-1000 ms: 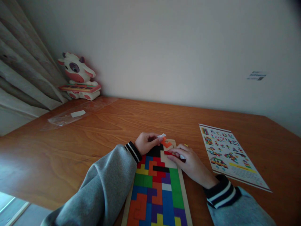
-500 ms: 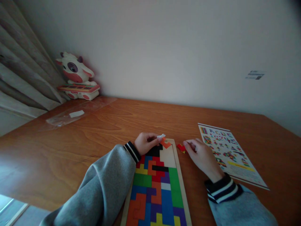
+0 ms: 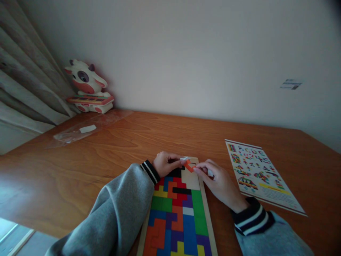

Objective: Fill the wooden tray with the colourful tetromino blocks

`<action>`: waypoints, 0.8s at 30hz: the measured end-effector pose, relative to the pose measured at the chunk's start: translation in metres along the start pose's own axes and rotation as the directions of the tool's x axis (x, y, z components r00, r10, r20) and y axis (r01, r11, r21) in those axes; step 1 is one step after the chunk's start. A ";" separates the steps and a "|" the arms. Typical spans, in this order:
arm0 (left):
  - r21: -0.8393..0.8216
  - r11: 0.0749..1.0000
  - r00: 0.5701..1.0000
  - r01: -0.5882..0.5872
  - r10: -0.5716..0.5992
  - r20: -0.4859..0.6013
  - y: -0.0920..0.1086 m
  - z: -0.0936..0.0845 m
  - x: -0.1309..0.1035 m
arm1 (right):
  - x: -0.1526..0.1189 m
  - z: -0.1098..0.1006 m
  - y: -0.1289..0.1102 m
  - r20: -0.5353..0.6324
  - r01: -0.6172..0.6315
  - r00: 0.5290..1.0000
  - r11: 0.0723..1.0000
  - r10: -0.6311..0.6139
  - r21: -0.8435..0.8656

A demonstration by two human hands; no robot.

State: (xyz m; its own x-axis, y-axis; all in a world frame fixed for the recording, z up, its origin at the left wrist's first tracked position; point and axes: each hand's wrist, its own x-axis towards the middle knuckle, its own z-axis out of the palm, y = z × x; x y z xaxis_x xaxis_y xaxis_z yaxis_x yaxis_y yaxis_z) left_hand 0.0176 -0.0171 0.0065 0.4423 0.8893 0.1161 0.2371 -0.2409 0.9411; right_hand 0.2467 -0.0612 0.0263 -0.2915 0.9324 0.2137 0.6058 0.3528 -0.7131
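Note:
A wooden puzzle board [image 3: 204,202] filled with coloured block pieces lies in front of me; its far right corner shows bare pale wood. Above that corner my left hand [image 3: 165,164] is closed on an orange puzzle piece [image 3: 189,166], with a white piece [image 3: 184,158] at the same fingertips. My right hand [image 3: 217,177] pinches the near right end of the orange piece. Something small and white [image 3: 210,173] shows between its curled fingers; its shape is hidden. Near the left hand, a black piece [image 3: 176,173] sits in the board.
A printed pattern sheet [image 3: 266,177] lies to the right on the wooden table [image 3: 165,131]. At the back left stands a toy cow with a keyboard [image 3: 90,89]. Clear plastic wrapping [image 3: 69,137] lies before it. Behind the table are a wall and, at left, a curtain [image 3: 23,81].
My right hand has moved left from beside the board to the orange piece. The red and yellow pieces that were at its fingertips no longer show. The left hand has barely moved.

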 end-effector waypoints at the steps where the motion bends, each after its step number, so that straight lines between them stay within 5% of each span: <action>1: -0.027 1.000 1.000 -0.001 0.001 -0.001 0.001 0.000 0.000 | 0.000 -0.002 0.001 0.004 -0.025 1.000 0.999 0.025 0.029; 7: -0.061 0.998 0.999 -0.008 0.006 -0.032 0.003 -0.002 0.004 | 0.004 -0.015 0.016 0.067 -0.214 0.977 0.933 0.203 0.291; 11: -0.045 0.999 0.999 -0.014 0.012 -0.045 0.001 -0.001 0.004 | 0.006 -0.020 0.026 0.159 -0.255 0.962 0.934 0.220 0.250; 24: -0.081 0.996 0.998 -0.035 0.031 -0.049 -0.006 0.000 0.004 | 0.001 -0.022 0.012 0.289 -0.068 0.956 0.995 0.046 0.067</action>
State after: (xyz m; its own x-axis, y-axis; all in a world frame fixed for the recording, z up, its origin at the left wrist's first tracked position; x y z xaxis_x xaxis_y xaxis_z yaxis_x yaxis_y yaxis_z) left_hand 0.0181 -0.0121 0.0017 0.4066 0.8994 0.1605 0.1511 -0.2395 0.9591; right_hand 0.2702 -0.0544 0.0331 -0.4646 0.8853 -0.0210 0.5732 0.2826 -0.7691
